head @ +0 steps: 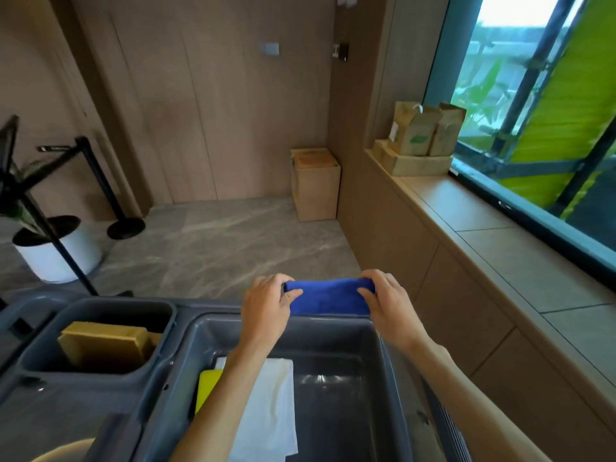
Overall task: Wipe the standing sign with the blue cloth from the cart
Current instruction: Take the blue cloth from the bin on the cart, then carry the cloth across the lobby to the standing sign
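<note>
Cloth first: from the head view, I am holding the blue cloth point(330, 296) with both hands over the far rim of the cart point(186, 355). My left hand point(266, 306) is pinching its left end and my right hand point(388, 303) is pinching its right end, so the fingers point(295, 293) on each side are closed on the fabric, not spread wide. I am keeping it folded into a short band between the two hands; I think this gives a flat, firm pad for wiping and keeps loose corners from hanging.

Below my forearms, a white towel point(273, 411) and a yellow cloth point(207, 386) are lying in the big grey tub, untouched. A brown box point(106, 345) is sitting in the smaller compartment to the left.

Far at the left edge, a dark tilted stand point(33, 208) is rising in front of a white plant pot point(60, 255). I judge this is the standing sign, but it is blurred and cut off by the frame. It is well apart from the cloth, so the wiping is not yet begun.
</note>
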A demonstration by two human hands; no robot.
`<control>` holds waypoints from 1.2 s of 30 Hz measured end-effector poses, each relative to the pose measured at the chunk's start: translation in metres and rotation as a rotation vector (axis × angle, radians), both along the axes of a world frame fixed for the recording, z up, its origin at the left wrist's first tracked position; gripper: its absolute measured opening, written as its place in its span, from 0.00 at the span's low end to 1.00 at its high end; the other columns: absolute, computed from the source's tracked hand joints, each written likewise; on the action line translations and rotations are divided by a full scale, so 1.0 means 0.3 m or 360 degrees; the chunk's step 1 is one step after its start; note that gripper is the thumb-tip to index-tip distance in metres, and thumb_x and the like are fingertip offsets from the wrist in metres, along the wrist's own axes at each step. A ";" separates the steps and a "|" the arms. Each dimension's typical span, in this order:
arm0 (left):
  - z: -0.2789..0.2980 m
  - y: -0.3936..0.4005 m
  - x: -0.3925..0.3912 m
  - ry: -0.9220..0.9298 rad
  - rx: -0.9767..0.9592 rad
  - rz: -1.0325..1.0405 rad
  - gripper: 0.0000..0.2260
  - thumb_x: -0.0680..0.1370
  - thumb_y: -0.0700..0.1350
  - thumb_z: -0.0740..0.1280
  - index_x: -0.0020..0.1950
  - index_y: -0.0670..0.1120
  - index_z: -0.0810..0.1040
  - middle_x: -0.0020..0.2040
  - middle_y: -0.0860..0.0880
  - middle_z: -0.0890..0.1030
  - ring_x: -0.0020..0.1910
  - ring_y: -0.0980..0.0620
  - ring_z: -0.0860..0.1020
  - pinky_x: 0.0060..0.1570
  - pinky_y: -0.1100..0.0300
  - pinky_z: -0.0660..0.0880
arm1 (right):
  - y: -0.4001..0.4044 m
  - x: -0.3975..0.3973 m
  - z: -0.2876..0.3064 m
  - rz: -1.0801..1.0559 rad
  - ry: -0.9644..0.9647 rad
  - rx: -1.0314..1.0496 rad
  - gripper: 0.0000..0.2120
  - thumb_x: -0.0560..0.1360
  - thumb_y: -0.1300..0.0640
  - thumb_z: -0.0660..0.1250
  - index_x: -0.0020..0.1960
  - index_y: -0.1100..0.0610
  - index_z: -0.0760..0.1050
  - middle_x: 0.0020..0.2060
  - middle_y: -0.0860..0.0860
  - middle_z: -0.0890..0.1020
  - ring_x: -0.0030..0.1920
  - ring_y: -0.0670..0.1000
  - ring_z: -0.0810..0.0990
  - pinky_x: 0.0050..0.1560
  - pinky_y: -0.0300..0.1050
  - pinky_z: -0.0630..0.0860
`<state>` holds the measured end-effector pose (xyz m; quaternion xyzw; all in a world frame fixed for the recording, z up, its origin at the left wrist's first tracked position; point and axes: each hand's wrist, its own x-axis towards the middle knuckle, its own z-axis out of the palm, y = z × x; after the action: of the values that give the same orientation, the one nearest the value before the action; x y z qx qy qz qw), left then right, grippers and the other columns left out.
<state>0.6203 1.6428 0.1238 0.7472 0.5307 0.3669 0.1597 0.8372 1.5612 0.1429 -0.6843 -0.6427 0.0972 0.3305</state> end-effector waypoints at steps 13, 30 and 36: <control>0.373 0.056 -0.042 -0.0197 0.0118 0.0029 0.08 0.77 0.50 0.72 0.54 0.51 0.84 0.44 0.51 0.74 0.44 0.51 0.76 0.43 0.58 0.69 | 0.066 -0.014 0.319 -0.0042 0.0126 0.0275 0.05 0.83 0.57 0.61 0.53 0.47 0.73 0.49 0.46 0.77 0.50 0.48 0.75 0.46 0.28 0.66; 0.479 0.002 -0.072 -0.0093 0.0339 0.0184 0.03 0.78 0.44 0.71 0.49 0.46 0.80 0.37 0.53 0.78 0.40 0.47 0.77 0.38 0.55 0.71 | 0.089 -0.061 0.405 -0.0015 0.0008 0.0414 0.04 0.84 0.52 0.59 0.52 0.46 0.72 0.47 0.42 0.79 0.45 0.42 0.77 0.40 0.43 0.74; 0.460 -0.052 -0.149 -0.0169 0.0273 0.0372 0.02 0.79 0.46 0.70 0.50 0.49 0.79 0.38 0.57 0.77 0.41 0.52 0.77 0.37 0.60 0.70 | 0.113 -0.133 0.408 0.0210 0.0155 0.0393 0.06 0.84 0.57 0.60 0.54 0.53 0.75 0.47 0.48 0.80 0.48 0.50 0.78 0.45 0.43 0.76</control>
<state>0.5756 1.6272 0.2619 0.6707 0.5715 0.4661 0.0793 0.7971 1.5949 0.2652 -0.5893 -0.6765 0.0721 0.4358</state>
